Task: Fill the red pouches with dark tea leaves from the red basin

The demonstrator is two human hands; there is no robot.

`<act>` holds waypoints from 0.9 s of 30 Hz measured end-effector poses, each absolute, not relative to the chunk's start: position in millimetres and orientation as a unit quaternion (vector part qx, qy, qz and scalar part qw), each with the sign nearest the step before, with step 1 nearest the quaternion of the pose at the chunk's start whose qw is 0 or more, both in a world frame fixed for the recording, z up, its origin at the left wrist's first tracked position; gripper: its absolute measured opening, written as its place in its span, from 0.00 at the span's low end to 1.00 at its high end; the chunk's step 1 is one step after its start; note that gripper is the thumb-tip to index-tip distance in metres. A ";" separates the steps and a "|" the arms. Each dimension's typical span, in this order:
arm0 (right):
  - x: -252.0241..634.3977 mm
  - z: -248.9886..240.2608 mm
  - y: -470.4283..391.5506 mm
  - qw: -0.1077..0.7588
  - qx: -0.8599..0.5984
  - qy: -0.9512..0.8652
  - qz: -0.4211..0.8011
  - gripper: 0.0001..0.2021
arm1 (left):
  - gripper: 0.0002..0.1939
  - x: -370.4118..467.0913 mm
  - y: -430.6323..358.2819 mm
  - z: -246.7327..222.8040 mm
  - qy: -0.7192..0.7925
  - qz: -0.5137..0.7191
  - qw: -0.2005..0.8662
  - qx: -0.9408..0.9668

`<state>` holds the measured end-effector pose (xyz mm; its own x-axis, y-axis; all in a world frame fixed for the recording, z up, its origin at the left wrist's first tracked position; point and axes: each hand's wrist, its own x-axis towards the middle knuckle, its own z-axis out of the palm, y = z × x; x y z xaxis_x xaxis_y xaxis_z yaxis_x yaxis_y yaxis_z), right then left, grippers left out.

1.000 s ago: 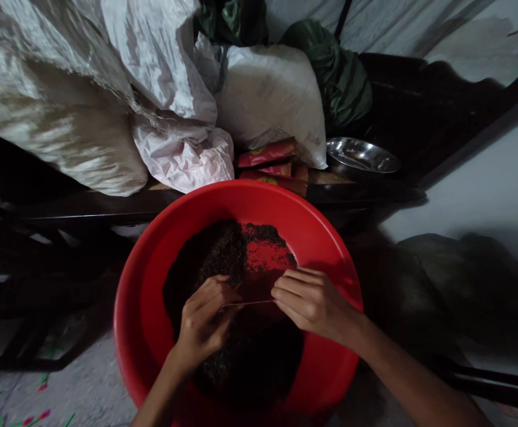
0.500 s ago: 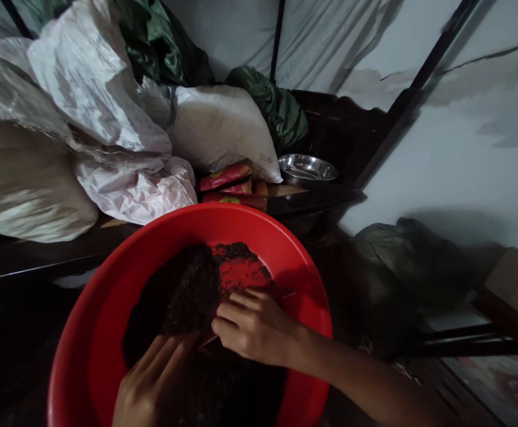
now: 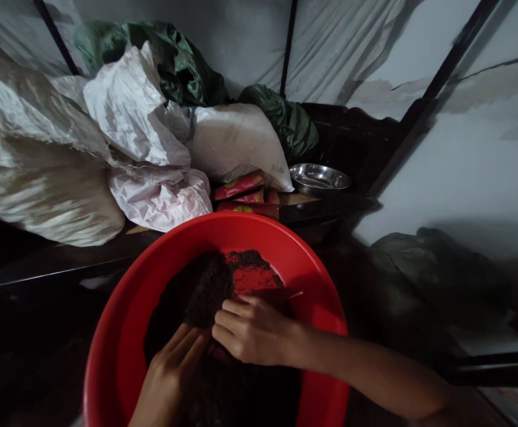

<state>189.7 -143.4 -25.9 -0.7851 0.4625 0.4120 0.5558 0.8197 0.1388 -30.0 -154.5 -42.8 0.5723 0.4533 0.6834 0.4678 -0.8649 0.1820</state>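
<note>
A large red basin (image 3: 325, 296) holds a dark, crumbly material (image 3: 209, 284), with bare red bottom showing near its far side. Over the middle of the basin, my right hand (image 3: 252, 329) has its fingers curled round something too dark to make out. My left hand (image 3: 174, 362) is just to its left, low over the dark material, its fingers close together and bent down. Their tips, and whatever they touch, are lost in shadow. A thin stick-like piece (image 3: 296, 294) shows beyond my right hand.
Behind the basin, a dark bench (image 3: 85, 261) bears white sacks (image 3: 241, 142), a tan sack (image 3: 49, 190), green bags (image 3: 285, 121), red packets (image 3: 241, 187) and a metal bowl (image 3: 320, 177). A dark bag (image 3: 437, 279) lies by the wall at right.
The view has shifted, so the basin and sacks appear farther right and slightly lower. My left hand has come closer to my right hand, which stays curled.
</note>
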 end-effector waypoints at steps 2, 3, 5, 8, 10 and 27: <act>185.7 -25.8 -143.1 0.206 -0.248 -0.935 -0.145 0.09 | 0.14 -29.7 -154.4 -40.5 -0.255 -0.387 0.022 -0.886; 185.2 -25.7 -144.1 0.223 -0.241 -0.932 -0.156 0.10 | 0.14 -29.9 -156.0 -41.8 -0.256 -0.396 0.034 -0.881; 188.0 -24.7 -148.2 0.264 -0.234 -0.917 -0.186 0.10 | 0.12 -33.3 -162.0 -48.8 -0.241 -0.419 0.060 -0.873; 200.6 -22.0 -157.6 0.291 -0.233 -0.902 -0.219 0.10 | 0.14 -50.9 -172.2 -63.1 -0.220 -0.418 0.081 -0.878; 212.7 -20.3 -162.8 0.274 -0.244 -0.903 -0.223 0.09 | 0.17 -69.4 -175.3 -69.5 -0.223 -0.392 0.092 -0.888; 274.7 -11.1 -184.3 0.154 -0.396 -0.894 -0.138 0.12 | 0.12 -69.5 -175.3 -49.6 -0.241 -0.417 0.093 -0.871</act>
